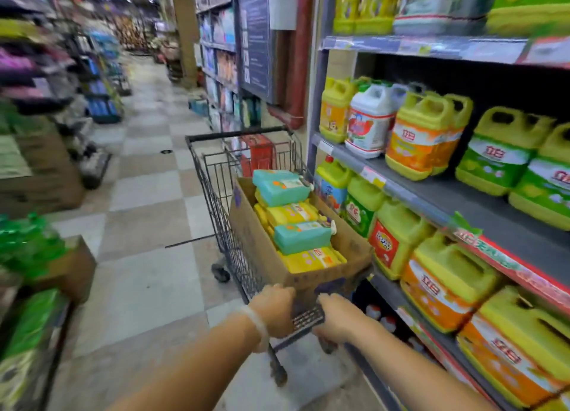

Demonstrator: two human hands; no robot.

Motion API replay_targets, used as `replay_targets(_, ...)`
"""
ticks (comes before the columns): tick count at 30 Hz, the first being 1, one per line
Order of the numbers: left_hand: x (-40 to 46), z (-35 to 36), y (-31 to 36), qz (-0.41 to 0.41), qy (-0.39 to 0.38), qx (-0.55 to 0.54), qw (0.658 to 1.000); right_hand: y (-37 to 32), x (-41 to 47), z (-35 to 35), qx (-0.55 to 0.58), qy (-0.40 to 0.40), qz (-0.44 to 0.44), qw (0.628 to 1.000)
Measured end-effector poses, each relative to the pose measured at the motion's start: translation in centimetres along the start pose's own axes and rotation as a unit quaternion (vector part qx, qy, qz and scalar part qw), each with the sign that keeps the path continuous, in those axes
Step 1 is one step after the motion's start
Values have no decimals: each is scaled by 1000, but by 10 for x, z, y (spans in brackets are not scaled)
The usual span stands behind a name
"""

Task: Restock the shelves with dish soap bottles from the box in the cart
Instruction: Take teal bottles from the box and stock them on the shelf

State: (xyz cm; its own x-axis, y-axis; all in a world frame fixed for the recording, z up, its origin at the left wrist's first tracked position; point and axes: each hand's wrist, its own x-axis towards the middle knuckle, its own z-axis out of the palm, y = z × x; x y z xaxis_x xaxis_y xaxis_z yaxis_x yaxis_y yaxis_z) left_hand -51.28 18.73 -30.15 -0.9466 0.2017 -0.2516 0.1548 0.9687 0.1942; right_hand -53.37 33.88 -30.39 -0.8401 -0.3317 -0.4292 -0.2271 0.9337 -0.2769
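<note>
Head view: my left hand and right hand each hold a grip clenched on the cart handle. Dish soap bottles lie stacked in the box inside the cart, close beside the shelves. A careless push could scrape the shelving and topple the jugs.

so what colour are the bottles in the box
Teal and yellow bottles lie in the box; seen in the head view.
</note>
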Motion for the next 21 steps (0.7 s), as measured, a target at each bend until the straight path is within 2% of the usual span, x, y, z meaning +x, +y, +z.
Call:
replay_targets(5, 75, -49, -51, -33, -23, -5, 999, -13, 93, -45, 16, 18, 16, 1000)
replay_targets(9, 137, -80, -76, -41, -13, -14, 999, -8, 159, -81, 28, 34, 31, 999)
replay_targets(16, 235, -78, -102, -15, -71, -1, 997, 22, 232, -95, 77, 1, 89, 993)
replay_targets(21, 306, -55, -116, 16, -120, -1, 993, 40, 277, -72, 195, -10, 166, 967)
